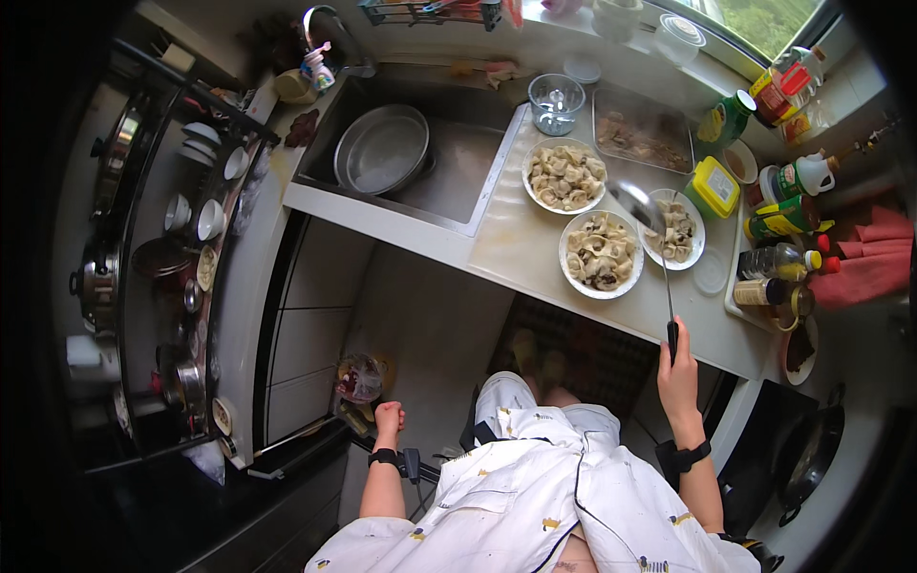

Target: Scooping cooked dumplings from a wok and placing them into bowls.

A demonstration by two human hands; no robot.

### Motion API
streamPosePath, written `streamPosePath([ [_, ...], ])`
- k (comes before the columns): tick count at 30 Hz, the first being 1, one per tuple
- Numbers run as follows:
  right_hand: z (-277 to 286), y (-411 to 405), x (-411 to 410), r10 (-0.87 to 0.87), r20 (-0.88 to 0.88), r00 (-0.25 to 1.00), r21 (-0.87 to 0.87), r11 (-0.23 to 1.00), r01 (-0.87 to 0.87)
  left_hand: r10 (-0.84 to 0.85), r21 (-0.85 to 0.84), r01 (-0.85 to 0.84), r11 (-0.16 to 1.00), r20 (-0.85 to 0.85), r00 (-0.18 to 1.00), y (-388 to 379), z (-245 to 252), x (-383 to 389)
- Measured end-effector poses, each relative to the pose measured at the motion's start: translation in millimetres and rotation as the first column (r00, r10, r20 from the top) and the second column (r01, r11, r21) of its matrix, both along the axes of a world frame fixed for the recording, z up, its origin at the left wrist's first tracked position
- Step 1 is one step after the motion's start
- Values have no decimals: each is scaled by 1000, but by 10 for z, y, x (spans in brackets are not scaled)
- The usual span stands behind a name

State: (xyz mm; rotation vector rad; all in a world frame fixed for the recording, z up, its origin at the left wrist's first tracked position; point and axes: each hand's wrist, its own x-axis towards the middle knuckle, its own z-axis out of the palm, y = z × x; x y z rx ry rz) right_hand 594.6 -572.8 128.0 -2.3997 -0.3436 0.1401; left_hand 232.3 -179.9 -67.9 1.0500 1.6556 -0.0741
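My right hand [678, 369] grips the black handle of a metal ladle [642, 208], whose bowl hangs over the edge of a plate of dumplings [672, 233] on the counter. Two more white plates of dumplings stand to its left, one farther back [564, 176] and one nearer me [600, 254]. A metal tray of brownish food [642, 131] lies behind them, with a clear container [557, 104] at its left. My left hand [390, 417] is curled at my side, away from the counter, with no object visible in it.
A round metal pan [382, 149] sits in the sink [466, 161]. A yellow-lidded box [715, 188], a clear lid [710, 272] and several bottles [777, 261] stand at the right. Beyond them is a wok [813, 455]. A rack with bowls [211, 220] is at the left.
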Motion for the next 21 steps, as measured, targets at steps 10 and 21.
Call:
streamPosePath([
  [10, -186, -277, -403, -83, -300, 950, 255, 953, 164, -389, 555, 551, 623, -391, 834, 1255, 1066, 746],
  [21, 680, 1803, -542, -155, -780, 606, 423, 583, 694, -388, 886, 256, 387, -96, 917, 4641, 1666, 1817],
])
